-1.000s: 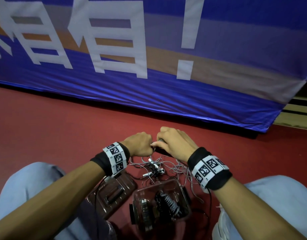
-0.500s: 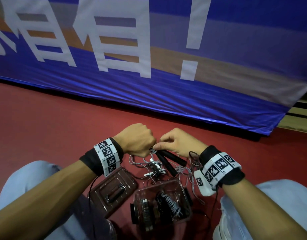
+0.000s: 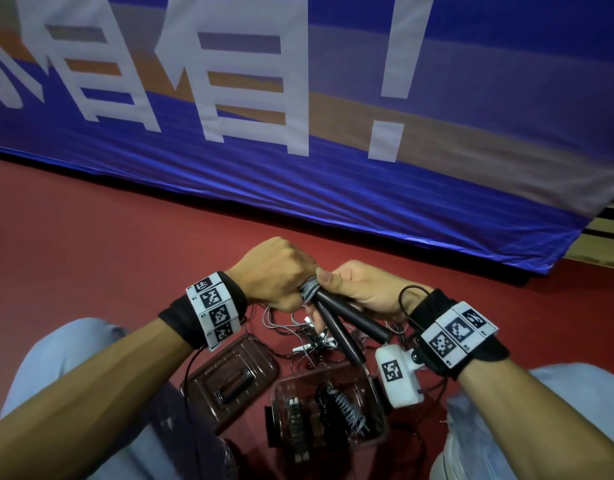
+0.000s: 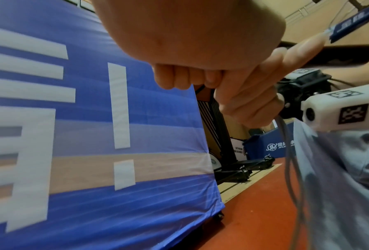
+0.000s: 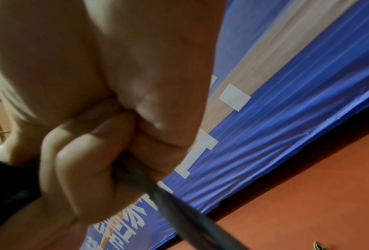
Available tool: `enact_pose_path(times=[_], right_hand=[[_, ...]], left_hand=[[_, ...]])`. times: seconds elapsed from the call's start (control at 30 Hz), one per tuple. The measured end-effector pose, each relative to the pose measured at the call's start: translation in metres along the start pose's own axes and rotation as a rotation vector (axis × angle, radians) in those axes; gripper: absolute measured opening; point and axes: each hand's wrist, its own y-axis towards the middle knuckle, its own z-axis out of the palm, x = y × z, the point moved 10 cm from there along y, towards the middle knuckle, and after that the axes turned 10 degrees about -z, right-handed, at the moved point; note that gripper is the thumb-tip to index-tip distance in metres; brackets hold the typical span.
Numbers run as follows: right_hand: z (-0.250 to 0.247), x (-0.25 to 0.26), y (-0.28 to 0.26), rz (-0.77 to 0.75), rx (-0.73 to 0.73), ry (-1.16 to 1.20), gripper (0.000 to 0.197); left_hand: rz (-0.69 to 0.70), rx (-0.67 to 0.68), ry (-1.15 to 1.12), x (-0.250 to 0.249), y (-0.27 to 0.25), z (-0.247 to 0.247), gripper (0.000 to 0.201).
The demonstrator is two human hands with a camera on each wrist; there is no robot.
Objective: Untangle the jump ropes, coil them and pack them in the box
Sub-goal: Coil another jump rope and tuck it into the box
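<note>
Two black jump-rope handles slant down and right from a grey cord coil wound round their tops. My right hand grips the handles, thumb pressing on the coil; the right wrist view shows its fingers curled round a black handle. My left hand is fisted round the grey cord beside the coil, touching the right hand. A grey cord hangs down from the hands. Below lies a tangle of thin cords on the floor. The clear box holds coiled ropes.
The brown box lid lies left of the box on the red floor. A blue banner stands close behind the hands. My knees in light trousers flank the box on both sides.
Both hands rose and came toward me. The right hand turned over, so the two black handles and the wound coil now show between the hands.
</note>
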Motion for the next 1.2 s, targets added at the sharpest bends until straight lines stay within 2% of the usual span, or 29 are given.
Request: enact_pose_path(times=[0.1,0.17,0.23,0.33,0.43,0.53,0.63,0.73,0.87,1.0,1.1,1.2], right_hand=[[0.002,0.0,-0.005,0.009,0.044,0.044,0.065],[0.001,-0.003,-0.007,0.011,0.002,0.133,0.063],[-0.004,-0.005,-0.007,-0.021,-0.065,0.211,0.059],[-0.011,-0.005,-0.004,-0.072,-0.144,0.301,0.041],[-0.02,-0.004,-0.001,-0.103,-0.261,0.415,0.041],[-0.028,-0.009,0.005,-0.087,-0.404,0.423,0.034],[-0.037,-0.022,0.01,0.019,-0.538,0.127,0.03],[-0.039,-0.029,0.008,0.123,-0.528,-0.356,0.037],[-0.042,-0.036,0.002,0.207,-0.542,-0.65,0.03],[-0.029,-0.035,-0.001,0.193,-0.456,-0.878,0.014],[-0.022,-0.027,-0.004,0.165,-0.381,-1.094,0.02],[-0.02,-0.014,-0.005,0.118,-0.292,-1.338,0.028]], left_hand=[[-0.1,-0.027,-0.196,-0.002,0.003,0.002,0.017],[-0.206,-0.103,-0.388,0.002,0.002,0.0,0.016],[-0.353,-0.167,-0.599,0.015,-0.002,0.002,0.027],[-0.501,-0.13,-0.837,0.02,-0.001,0.011,0.04],[-0.688,-0.198,-0.946,0.035,-0.001,0.015,0.035],[-0.928,-0.195,-0.876,0.059,-0.008,0.029,0.027],[-1.073,-0.099,-0.749,0.069,-0.013,0.041,0.024],[-1.133,0.027,-0.729,0.071,-0.014,0.061,0.018],[-1.197,0.137,-0.735,0.07,-0.017,0.083,0.01],[-1.275,0.218,-0.773,0.07,-0.024,0.1,0.018],[-1.283,0.315,-0.816,0.068,-0.026,0.11,0.035],[-1.248,0.327,-0.626,0.071,-0.025,0.108,0.031]])
